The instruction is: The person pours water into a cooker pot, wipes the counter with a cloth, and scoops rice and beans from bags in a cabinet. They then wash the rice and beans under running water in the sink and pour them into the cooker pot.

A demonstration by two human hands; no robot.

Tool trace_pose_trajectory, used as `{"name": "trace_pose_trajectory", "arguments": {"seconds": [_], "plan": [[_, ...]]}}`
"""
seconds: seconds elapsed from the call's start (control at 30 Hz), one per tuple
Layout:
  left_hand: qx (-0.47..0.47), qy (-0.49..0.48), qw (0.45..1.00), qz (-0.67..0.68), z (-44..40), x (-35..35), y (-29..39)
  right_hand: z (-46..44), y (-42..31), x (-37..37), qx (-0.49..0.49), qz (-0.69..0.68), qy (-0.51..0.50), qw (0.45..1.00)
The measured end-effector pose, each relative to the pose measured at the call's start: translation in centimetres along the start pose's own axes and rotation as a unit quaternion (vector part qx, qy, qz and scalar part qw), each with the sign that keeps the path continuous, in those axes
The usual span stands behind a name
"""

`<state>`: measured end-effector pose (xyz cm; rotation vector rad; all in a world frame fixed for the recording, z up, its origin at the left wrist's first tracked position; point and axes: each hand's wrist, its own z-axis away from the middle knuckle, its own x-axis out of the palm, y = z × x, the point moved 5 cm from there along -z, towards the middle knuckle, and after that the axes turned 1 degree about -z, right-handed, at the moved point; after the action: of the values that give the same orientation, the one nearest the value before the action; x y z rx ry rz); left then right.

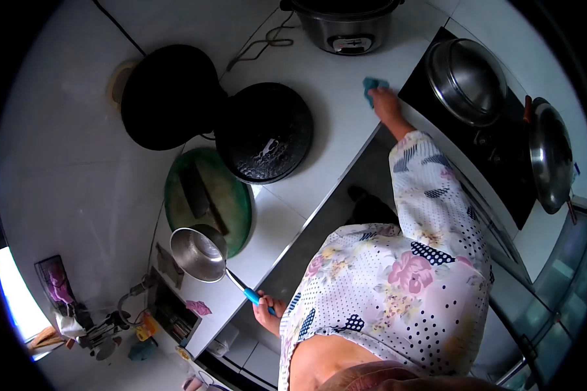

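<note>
My left hand (267,313) is closed around the blue-tipped handle of a saucepan (199,255). The metal pan is tilted and hangs above the near end of the green cutting board (242,225), where a cleaver (194,192) lies. My right hand (388,107) is at the far end of the white counter, fingers gripping a teal cloth (374,88). This hand and cloth are slightly blurred. Just beside it is the black stove top (430,88).
A round black electric griddle (267,130) stands with its lid (169,98) up. Behind is a steel electric cooker (346,29). A domed lidded pan (469,81) and a wok (549,156) sit on the stove. The faucet (134,300) and a pink cloth (199,307) are at lower left.
</note>
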<state>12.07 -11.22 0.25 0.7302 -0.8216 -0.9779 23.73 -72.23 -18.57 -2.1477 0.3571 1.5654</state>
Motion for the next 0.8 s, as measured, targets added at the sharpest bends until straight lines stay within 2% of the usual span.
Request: {"name": "trace_pose_trajectory", "arguments": {"seconds": [0.07,0.13,0.2,0.27,0.33,0.53,0.67,0.8], "plan": [[0.021,0.026,0.999,0.038,-0.6,0.1,-0.6,3.5,-3.2,0.8,-0.017,-0.096,-0.065,0.993],[0.036,-0.005,0.998,0.055,-1.1,0.4,-1.0,6.9,-7.7,0.7,-0.080,-0.172,-0.067,0.980],[0.040,-0.018,0.997,0.056,-1.5,0.1,-0.9,10.2,-12.0,1.8,-0.104,-0.253,-0.099,0.957],[0.046,-0.009,0.999,0.016,-0.9,0.9,-0.3,12.7,-16.5,2.3,-0.121,-0.279,-0.142,0.942],[0.043,-0.008,0.997,0.068,-0.5,0.9,-0.6,13.9,-20.5,3.1,-0.153,-0.304,-0.186,0.922],[0.056,0.069,0.991,0.104,3.7,-0.2,-2.8,15.9,-28.0,5.4,-0.237,-0.326,-0.252,0.879],[0.065,0.154,0.977,0.131,7.9,-1.9,-6.4,15.5,-30.9,6.0,-0.285,-0.337,-0.267,0.856],[0.062,0.255,0.954,0.148,11.1,-2.2,-9.3,13.6,-34.3,6.1,-0.334,-0.338,-0.232,0.849]]}}
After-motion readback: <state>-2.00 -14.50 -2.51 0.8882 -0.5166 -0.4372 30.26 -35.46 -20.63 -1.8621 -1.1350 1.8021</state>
